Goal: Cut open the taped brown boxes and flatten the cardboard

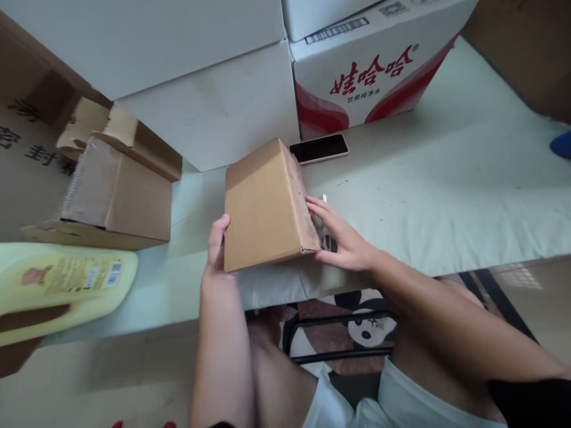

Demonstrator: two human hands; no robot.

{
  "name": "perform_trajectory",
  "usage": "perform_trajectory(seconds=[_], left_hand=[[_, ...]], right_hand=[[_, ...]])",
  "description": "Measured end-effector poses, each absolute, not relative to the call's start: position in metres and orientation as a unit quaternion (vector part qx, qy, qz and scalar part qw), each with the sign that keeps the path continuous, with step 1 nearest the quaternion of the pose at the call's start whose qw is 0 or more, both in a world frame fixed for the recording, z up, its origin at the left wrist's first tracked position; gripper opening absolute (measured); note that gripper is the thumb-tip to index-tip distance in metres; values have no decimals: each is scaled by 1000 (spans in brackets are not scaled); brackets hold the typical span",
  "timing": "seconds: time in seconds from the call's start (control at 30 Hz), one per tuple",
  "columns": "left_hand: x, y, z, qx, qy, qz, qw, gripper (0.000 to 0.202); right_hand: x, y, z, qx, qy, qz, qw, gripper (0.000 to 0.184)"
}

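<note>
A plain brown cardboard box (263, 208) rests near the front edge of the cloth-covered table, turned slightly, its right end showing scuffed, torn paper. My left hand (217, 242) grips its left edge, thumb on the near corner and the other fingers mostly hidden behind it. At the right end, my right hand (343, 239) holds the box with fingertips on the worn face and thumb by the lower corner. Partly covered by that hand is a small grey-and-white object (327, 241), too hidden to name.
A phone (319, 148) lies behind the box, before a red-and-white carton (361, 89). White boxes (214, 107) stand at the back. More brown cardboard boxes (143, 199) are on the left, with a pale yellow jug (89, 285) nearer. Something blue (561, 145) shows far right.
</note>
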State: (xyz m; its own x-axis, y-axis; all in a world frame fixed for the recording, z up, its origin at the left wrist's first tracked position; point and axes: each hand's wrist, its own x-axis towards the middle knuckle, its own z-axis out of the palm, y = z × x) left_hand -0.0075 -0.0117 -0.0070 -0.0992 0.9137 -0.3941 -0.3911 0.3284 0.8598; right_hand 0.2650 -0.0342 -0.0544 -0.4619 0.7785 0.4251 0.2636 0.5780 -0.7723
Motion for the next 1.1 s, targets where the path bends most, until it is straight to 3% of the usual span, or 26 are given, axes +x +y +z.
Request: perform_trajectory(seconds=[0.1,0.23,0.37,0.53,0.63,0.8,0.97,1.1], left_hand=[[-7,-12,-5,244,539,533,605,36],[-3,-13,-1,239,547,531,602,34],[0,-13,2,215,508,586,594,31],[-4,-14,4,250,470,620,576,26],[-8,-15,3,266,474,616,570,28],[-16,-15,-2,282,459,597,594,26],[-19,-16,1,261,452,629,576,26],[-16,-18,4,259,440,631,584,23]], right_hand=[[265,-33,-56,-320,-775,350,418,67],[263,-34,-54,-325,-784,323,420,75],[262,-34,-45,-432,-754,280,407,49],[255,-33,-37,-614,-730,250,164,28],[253,-34,-35,-619,-740,242,97,20],[261,-34,-33,-637,-687,306,168,13],[267,-39,-27,-499,-566,538,375,39],[266,-40,-22,-481,-526,590,379,30]])
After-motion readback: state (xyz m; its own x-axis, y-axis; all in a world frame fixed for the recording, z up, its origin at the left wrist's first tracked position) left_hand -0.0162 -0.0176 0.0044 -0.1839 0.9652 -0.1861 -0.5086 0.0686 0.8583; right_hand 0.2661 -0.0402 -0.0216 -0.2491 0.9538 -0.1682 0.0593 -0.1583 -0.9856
